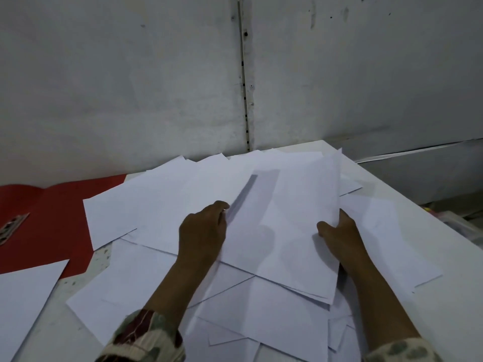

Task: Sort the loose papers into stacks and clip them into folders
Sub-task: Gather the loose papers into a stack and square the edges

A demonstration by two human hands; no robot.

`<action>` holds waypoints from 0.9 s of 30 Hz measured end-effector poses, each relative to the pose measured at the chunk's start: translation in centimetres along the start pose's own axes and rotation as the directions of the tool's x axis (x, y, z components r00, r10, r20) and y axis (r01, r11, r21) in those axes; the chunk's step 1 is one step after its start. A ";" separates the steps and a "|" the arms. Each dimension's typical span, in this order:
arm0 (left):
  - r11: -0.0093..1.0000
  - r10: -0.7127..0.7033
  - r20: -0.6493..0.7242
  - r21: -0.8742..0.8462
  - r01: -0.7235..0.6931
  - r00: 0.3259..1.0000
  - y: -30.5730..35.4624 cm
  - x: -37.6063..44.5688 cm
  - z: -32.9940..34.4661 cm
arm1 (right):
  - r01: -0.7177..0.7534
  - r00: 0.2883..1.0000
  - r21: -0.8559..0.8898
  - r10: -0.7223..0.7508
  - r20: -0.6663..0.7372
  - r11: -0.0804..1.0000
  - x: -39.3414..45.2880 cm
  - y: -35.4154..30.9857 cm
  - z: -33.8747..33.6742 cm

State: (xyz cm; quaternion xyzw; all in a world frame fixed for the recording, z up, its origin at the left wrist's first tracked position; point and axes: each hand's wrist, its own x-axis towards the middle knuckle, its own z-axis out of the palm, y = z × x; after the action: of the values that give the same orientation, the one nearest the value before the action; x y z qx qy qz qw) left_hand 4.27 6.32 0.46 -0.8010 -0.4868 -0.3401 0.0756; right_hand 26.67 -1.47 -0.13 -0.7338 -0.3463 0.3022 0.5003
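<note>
Two bare hands work a spread of loose white papers (162, 205) that covers most of a white table (431, 231) set against a grey wall (130, 87). The left hand (202, 231) and right hand (339, 235) sit well apart, each gripping an opposite side of a small stack of sheets (282, 226) — fingers curled under the left edge, thumb over the right edge — with the stack tilted up off the pile beneath. Patterned sleeves (146, 338) show at both wrists. To the far left, an open red folder (52, 210) lies flat on the table, its metal clip (13, 227) visible near the frame edge; several sheets overlap the folder's right side. A separate white sheet (23, 296) lies at the lower left, covering the folder's near corner — apart from the main pile.
</note>
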 end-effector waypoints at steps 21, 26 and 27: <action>0.912 0.103 0.110 -0.408 -0.050 0.989 10.2 -5.5 4.0 | -0.008 1.000 0.077 0.007 0.016 0.997 0.3 0.6 1.3; 0.879 0.194 0.061 -0.453 -0.146 0.979 10.7 -6.2 4.5 | 0.017 0.999 0.092 -0.020 0.040 0.996 0.3 0.6 1.2; 0.867 0.211 0.082 -0.477 -0.148 0.974 10.9 -6.3 4.2 | 0.020 0.999 0.084 -0.024 0.038 0.996 0.3 0.6 1.1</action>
State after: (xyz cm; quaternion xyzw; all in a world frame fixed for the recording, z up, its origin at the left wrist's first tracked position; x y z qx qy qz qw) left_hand 13.40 -1.98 -4.33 -0.8579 -0.3177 -0.3854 -0.1204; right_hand 26.10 -0.82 -1.10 -0.7024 -0.3510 0.3251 0.5271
